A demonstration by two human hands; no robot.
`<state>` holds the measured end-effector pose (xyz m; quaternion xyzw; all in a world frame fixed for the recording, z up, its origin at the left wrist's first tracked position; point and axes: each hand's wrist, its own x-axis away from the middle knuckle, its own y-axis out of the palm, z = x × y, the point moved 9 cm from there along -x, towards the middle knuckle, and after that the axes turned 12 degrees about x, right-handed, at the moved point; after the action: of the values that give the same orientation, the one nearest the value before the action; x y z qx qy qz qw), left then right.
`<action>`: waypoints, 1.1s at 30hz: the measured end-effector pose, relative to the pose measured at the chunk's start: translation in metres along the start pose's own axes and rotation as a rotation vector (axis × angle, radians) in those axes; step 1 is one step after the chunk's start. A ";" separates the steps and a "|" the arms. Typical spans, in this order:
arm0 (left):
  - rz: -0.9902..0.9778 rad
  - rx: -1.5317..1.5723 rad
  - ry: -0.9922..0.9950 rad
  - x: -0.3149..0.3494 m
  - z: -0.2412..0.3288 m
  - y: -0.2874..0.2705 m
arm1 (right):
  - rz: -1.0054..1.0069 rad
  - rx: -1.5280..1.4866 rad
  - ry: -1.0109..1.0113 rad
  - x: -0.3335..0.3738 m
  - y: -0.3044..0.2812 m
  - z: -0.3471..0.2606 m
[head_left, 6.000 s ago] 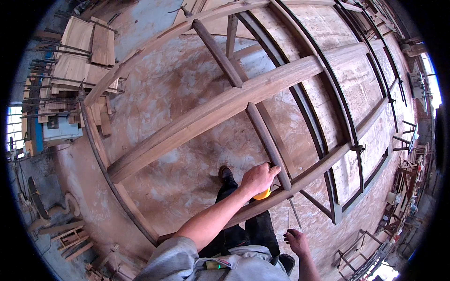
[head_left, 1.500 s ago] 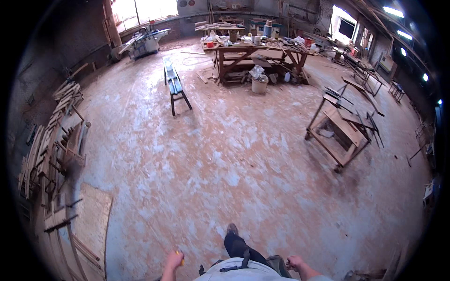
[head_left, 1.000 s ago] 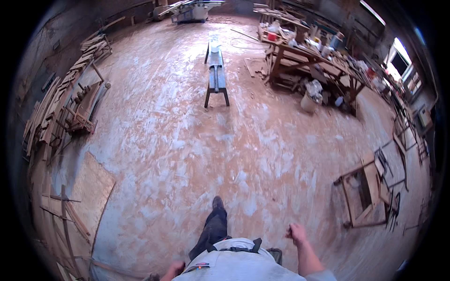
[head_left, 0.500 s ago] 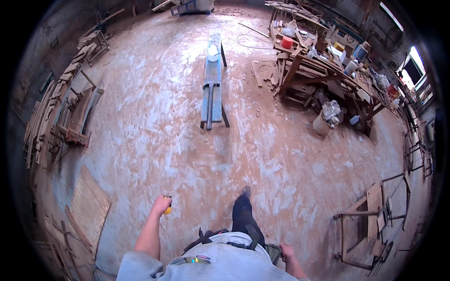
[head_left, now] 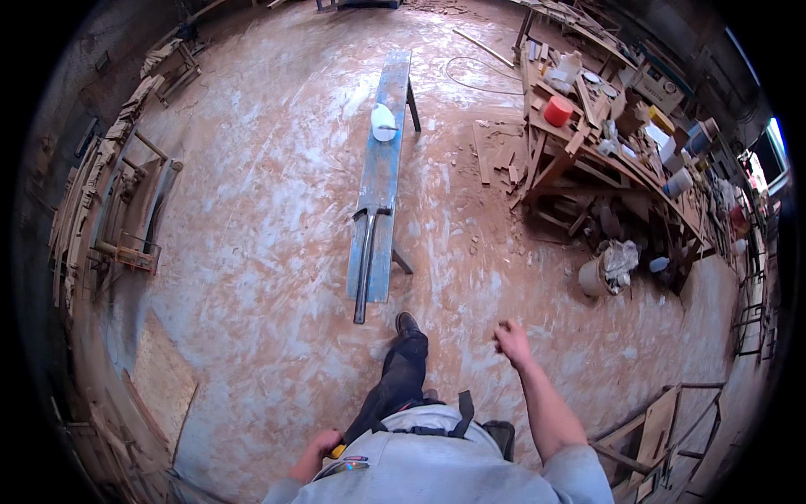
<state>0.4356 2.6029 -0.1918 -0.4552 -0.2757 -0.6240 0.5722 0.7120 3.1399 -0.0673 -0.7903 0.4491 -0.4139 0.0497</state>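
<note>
My left hand point(head_left: 322, 442) hangs low beside my left hip, its fingers closed round a small yellow-and-black tool point(head_left: 337, 451). Most of that tool is hidden by the hand. Out to the right, my right hand point(head_left: 511, 341) is raised over the floor with the fingers curled in and nothing seen in them. Ahead of me stands a narrow blue bench point(head_left: 379, 181). A pickaxe point(head_left: 364, 262) lies along its near end, the dark handle sticking out past the edge toward me. Farther up the bench sits a white rounded object point(head_left: 383, 123).
To the right is a cluttered workbench point(head_left: 558, 160) with wood scraps, bottles and a red container point(head_left: 557, 111). A bucket point(head_left: 593, 277) stands below it. Timber racks point(head_left: 126, 193) line the left. A plywood sheet point(head_left: 159, 382) lies lower left, a frame point(head_left: 663, 428) lower right.
I have walked closer to the blue bench. My left hand has swung back to my hip with the yellow-and-black tool, while my right hand has swung forward. The other foot is now in front.
</note>
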 end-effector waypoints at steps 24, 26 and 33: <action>0.676 0.718 0.000 -0.198 0.522 -0.460 | -0.540 0.046 -0.133 -0.513 0.151 -0.483; 0.639 0.586 -0.049 -0.234 0.570 -0.502 | -0.643 -0.008 -0.093 -0.534 0.169 -0.480; 0.801 0.441 -0.008 -0.361 0.656 -0.624 | -0.596 -0.108 -0.309 -0.566 0.172 -0.512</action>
<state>-0.0258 3.4581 -0.1162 -0.3953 -0.2065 -0.2784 0.8506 0.0953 3.6129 -0.1553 -0.9417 0.2068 -0.2610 -0.0479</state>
